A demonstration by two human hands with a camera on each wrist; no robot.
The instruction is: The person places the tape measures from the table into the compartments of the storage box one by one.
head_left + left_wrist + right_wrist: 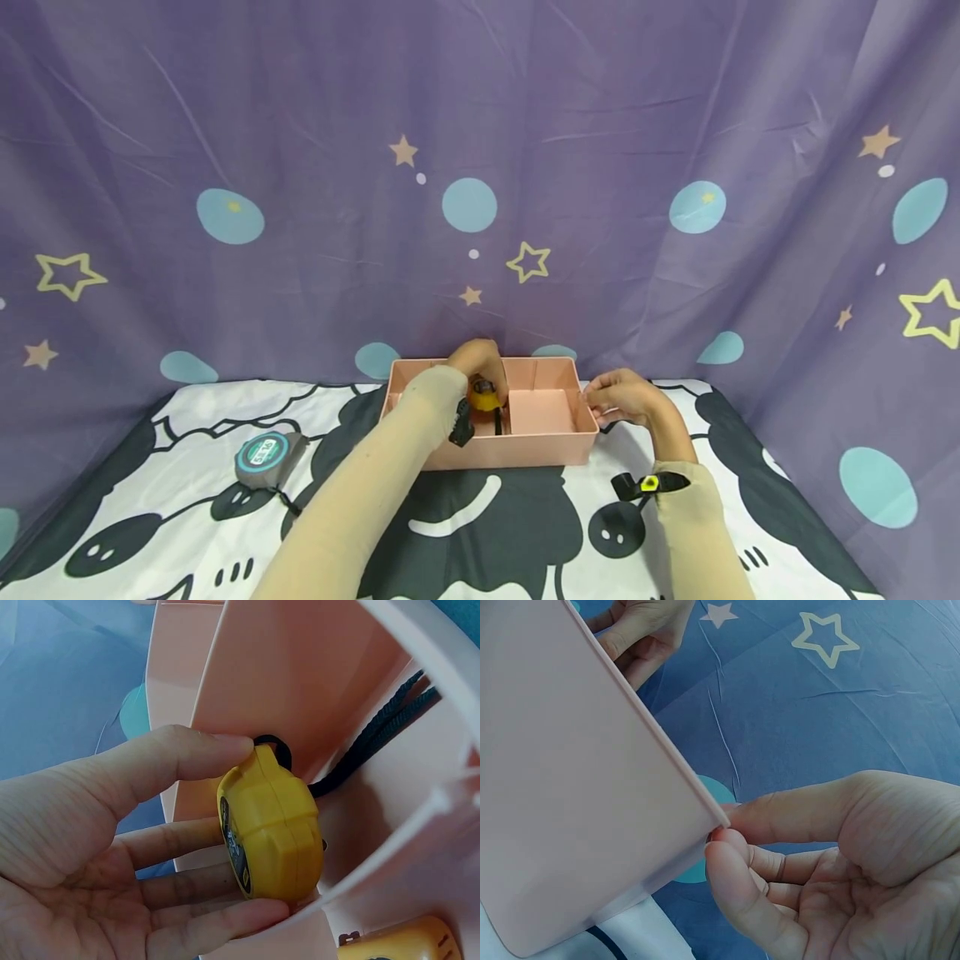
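Note:
My left hand (480, 360) reaches into the pink divided box (510, 452) and grips a yellow tape measure (274, 825) between thumb and fingers. The tape measure is tilted on edge beside a divider, its black wrist strap (367, 739) trailing into the compartment. In the left wrist view, part of a second yellow object (405, 941) shows in the neighbouring compartment. At the box's right end, my right hand (626, 396) pinches the rim at a corner, thumb and fingertips on either side of the wall (592, 780).
A grey tape measure (264, 458) with a teal label and a black strap lies left of the box on the black-and-white patterned cloth (187, 517). Behind the box hangs a purple curtain (600, 275) with stars and blue dots.

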